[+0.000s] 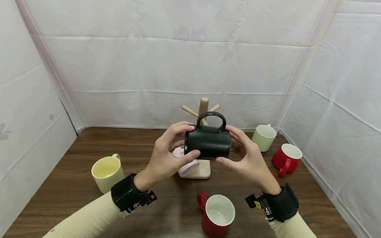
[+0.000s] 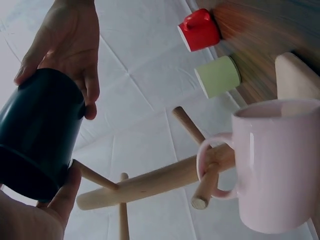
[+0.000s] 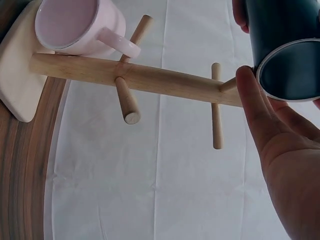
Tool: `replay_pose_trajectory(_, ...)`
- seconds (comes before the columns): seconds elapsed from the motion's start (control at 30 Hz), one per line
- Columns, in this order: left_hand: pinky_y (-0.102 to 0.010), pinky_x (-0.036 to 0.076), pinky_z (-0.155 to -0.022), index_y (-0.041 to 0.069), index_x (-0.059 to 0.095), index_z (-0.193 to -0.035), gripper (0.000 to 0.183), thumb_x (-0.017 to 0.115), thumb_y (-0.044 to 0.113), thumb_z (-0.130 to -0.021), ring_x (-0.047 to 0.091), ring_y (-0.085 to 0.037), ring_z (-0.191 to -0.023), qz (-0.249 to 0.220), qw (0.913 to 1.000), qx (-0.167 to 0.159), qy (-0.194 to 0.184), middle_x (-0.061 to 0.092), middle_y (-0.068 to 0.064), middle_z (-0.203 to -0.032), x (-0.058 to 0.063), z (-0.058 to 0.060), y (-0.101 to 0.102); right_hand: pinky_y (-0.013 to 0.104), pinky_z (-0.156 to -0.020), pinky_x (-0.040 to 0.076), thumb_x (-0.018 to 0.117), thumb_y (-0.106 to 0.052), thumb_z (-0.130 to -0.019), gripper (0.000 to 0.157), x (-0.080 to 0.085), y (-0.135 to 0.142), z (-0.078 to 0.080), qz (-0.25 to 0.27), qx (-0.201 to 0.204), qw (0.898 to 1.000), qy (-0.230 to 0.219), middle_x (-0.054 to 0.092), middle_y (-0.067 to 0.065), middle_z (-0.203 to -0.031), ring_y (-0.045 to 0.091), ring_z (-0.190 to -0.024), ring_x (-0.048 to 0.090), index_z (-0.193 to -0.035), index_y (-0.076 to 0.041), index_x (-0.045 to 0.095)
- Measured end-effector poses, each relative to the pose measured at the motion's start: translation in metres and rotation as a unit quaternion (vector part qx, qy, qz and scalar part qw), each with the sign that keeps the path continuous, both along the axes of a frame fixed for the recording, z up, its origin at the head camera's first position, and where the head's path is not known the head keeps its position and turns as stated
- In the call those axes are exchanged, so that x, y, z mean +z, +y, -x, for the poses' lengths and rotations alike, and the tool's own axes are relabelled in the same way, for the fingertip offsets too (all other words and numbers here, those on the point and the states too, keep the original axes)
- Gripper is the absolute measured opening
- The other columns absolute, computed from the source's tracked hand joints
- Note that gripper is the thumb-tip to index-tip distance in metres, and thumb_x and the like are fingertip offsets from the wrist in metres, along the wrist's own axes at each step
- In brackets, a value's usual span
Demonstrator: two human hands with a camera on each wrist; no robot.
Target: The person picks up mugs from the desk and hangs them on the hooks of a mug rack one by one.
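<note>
Both hands hold a black mug [image 1: 207, 144] on its side in mid-air, its handle pointing up. My left hand [image 1: 171, 148] grips one end with thumb and fingers; my right hand [image 1: 246, 159] grips the other. In the right wrist view, the mug's open rim [image 3: 292, 70] faces the right palm. Behind the mug stands a wooden mug tree [image 1: 204, 104], partly hidden by it in the head view. A pale pink mug [image 2: 280, 165] hangs by its handle from a lower peg. The upper pegs [image 3: 216, 125] bear no mugs; one peg ends visually behind the black mug.
A red mug [image 1: 216, 221] stands upright at the table's front. A yellow mug [image 1: 107, 174] is at the left, close to the left forearm. Back right are a pale green mug [image 1: 263, 138] and another red mug [image 1: 286, 159]. White sheeting [image 1: 168, 67] encloses the wooden table [image 1: 76, 200].
</note>
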State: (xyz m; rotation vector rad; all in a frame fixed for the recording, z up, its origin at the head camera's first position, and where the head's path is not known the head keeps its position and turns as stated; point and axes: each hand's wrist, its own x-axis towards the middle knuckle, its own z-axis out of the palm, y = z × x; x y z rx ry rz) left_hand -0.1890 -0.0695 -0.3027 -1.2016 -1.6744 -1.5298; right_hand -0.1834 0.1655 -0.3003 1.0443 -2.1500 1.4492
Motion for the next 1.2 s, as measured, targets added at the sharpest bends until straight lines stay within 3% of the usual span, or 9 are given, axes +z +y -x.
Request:
replay_pose_trajectory(0.33, -0.046, 0.053, -0.074, -0.004, 0.048, -0.119, 0.057, 0.075, -0.005, -0.069, 0.055, -0.032, -0.102, 0.039, 0.9969, -0.014, -0.067, 0.048, -0.019, -0.123, -0.008, 0.001, -0.007, 0.040, -0.077, 0.053, 0.079, -0.006, -0.070, 0.076, -0.004, 0.003, 0.000, -0.024, -0.013, 1.000, -0.005, 0.055, 0.011, -0.123, 0.023, -0.094, 0.061, -0.136, -0.009, 0.043)
replay_pose_trajectory(0.77, -0.044, 0.053, -0.076, -0.001, 0.047, -0.120, 0.057, 0.076, 0.001, -0.072, 0.057, -0.026, -0.101, 0.066, 0.9931, -0.007, -0.097, 0.048, -0.014, -0.125, -0.018, 0.007, -0.010, 0.040, -0.078, 0.053, 0.079, -0.009, -0.071, 0.074, -0.009, 0.004, 0.004, -0.035, -0.018, 0.999, -0.029, 0.057, 0.011, -0.122, 0.024, -0.093, 0.061, -0.136, -0.010, 0.044)
replay_pose_trajectory(1.2, -0.045, 0.052, -0.077, 0.001, 0.046, -0.122, 0.055, 0.075, 0.005, -0.074, 0.058, -0.028, -0.100, 0.087, 0.9892, 0.007, -0.117, 0.049, -0.015, -0.124, -0.022, 0.012, -0.009, 0.048, -0.074, 0.053, 0.079, -0.009, -0.071, 0.073, -0.014, 0.006, 0.009, -0.049, -0.027, 0.998, -0.030, 0.056, 0.014, -0.122, 0.025, -0.092, 0.061, -0.135, -0.008, 0.045)
